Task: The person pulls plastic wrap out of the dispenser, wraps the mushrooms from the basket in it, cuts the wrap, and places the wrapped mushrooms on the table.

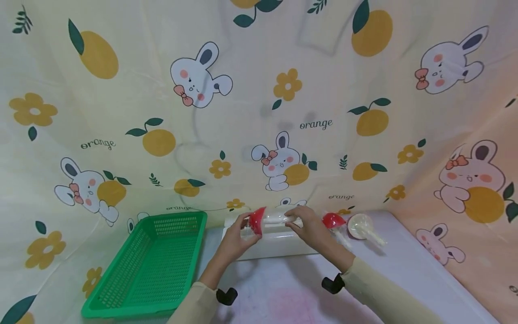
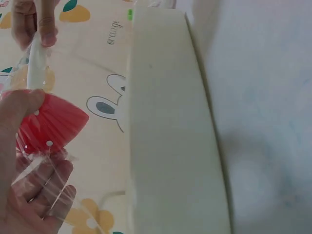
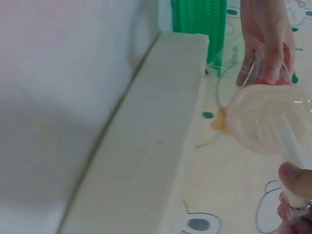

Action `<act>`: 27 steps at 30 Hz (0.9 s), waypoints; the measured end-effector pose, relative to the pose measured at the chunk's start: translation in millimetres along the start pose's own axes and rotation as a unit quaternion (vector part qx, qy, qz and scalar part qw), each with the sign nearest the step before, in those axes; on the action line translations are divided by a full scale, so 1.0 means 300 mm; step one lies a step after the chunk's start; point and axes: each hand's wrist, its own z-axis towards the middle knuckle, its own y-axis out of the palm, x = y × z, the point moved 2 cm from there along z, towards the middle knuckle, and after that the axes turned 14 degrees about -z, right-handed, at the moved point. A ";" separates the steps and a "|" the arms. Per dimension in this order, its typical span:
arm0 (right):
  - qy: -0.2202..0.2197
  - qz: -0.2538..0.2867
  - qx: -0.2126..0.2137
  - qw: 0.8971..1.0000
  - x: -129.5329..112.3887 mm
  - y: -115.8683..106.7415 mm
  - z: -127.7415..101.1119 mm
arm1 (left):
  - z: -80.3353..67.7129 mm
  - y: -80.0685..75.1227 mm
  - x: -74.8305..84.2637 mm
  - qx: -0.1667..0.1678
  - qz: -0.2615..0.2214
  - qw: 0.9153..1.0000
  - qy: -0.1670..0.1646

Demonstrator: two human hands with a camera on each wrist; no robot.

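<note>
A toy mushroom (image 1: 263, 219) with a red cap and a pale stem, wrapped in clear plastic film, is held lying sideways in the air just above a long cream-coloured block (image 1: 269, 245) at the back of the white table (image 1: 404, 270). The left hand (image 1: 238, 234) curls its fingers around the red cap and the crinkled film, while the right hand (image 1: 309, 225) pinches the end of the stem between thumb and fingertips. Both forearms reach forward from cream sleeves, wrists slightly bent inward toward each other. Just right of the right hand, a second red mushroom (image 1: 333, 221) and a cream-coloured mushroom (image 1: 362, 227) lie on the table near the wall. To the left of the block sits a green plastic basket (image 1: 154, 265), well apart from the hands. Behind everything hangs a cloth (image 1: 259, 112) printed with rabbits, flowers and oranges, with the word "orange" readable in several places.
</note>
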 end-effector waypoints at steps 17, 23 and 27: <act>-0.021 0.003 -0.006 1.000 -0.013 -0.073 0.124 | 0.073 -0.029 0.076 0.041 -0.022 0.999 0.013; -0.019 0.011 0.004 1.000 -0.018 -0.093 0.147 | 0.081 -0.038 0.108 0.056 -0.021 0.998 0.025; -0.013 0.011 0.001 1.000 -0.026 -0.106 0.156 | 0.087 -0.043 0.126 0.064 -0.016 0.997 0.028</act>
